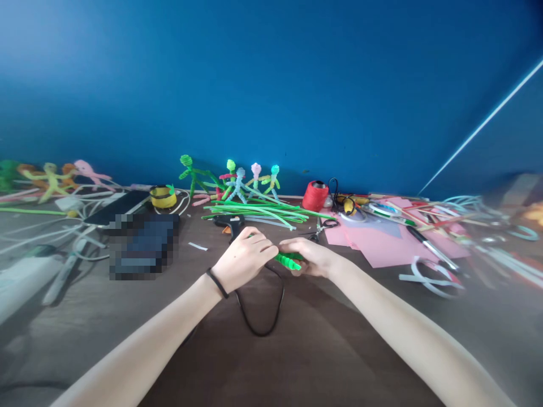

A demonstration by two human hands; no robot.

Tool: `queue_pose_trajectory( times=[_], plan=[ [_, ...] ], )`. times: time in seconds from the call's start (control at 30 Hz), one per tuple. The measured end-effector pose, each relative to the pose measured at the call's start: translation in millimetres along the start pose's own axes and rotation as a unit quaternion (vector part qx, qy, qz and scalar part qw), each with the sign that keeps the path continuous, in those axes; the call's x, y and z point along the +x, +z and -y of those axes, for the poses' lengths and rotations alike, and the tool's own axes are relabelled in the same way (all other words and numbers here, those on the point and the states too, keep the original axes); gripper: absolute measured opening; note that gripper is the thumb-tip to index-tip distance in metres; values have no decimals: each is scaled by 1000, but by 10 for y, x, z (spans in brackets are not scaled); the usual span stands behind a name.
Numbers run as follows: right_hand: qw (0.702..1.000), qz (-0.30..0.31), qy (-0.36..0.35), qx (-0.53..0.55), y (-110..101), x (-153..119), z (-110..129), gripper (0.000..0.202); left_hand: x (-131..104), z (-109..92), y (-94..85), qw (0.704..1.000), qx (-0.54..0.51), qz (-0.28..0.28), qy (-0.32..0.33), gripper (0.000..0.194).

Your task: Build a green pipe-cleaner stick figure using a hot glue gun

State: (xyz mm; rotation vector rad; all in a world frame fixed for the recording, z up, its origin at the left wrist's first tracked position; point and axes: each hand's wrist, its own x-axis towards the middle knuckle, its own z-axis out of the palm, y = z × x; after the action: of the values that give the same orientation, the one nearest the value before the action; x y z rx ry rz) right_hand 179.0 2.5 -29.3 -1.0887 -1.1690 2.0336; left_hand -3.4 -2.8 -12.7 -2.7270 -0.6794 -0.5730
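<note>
Both hands meet over the middle of the dark table (263,373). A bright green coiled piece (288,261) shows between them, its ridged end pointing down to the right. My left hand (246,255), with a black band at the wrist, has its fingers closed over the piece's upper left end. My right hand (307,255) curls around the piece from the other side, thumb and fingers together. Part of the piece is hidden by the fingers. Just behind my left hand lies a black glue gun (230,221), and its looped black cable (259,334) runs below the hands.
Green pipe cleaners (267,212) lie behind the hands, with several small figures (240,183) against the blue wall. A red thread spool (314,196), scissors (316,234) and pink paper (386,243) are right. Left are phones (146,246), yellow tape (163,196) and white cables.
</note>
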Motion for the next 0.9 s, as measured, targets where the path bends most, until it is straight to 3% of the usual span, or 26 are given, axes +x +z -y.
queue_pose_trajectory(
  times=[0.23,0.43,0.6,0.9],
  plan=[
    [998,53,16,-8,-57,-18,47,18,17,0,-1,995,-53,3,-83,18],
    [997,65,18,-34,-45,-54,73,22,12,7,6,988,-105,24,-111,16],
    [997,55,6,-57,1,-78,92,28,27,5,-23,980,-138,61,-130,15],
    [977,-20,-81,-197,35,-96,63,16,35,1,-23,972,-146,110,-149,19]
  ],
)
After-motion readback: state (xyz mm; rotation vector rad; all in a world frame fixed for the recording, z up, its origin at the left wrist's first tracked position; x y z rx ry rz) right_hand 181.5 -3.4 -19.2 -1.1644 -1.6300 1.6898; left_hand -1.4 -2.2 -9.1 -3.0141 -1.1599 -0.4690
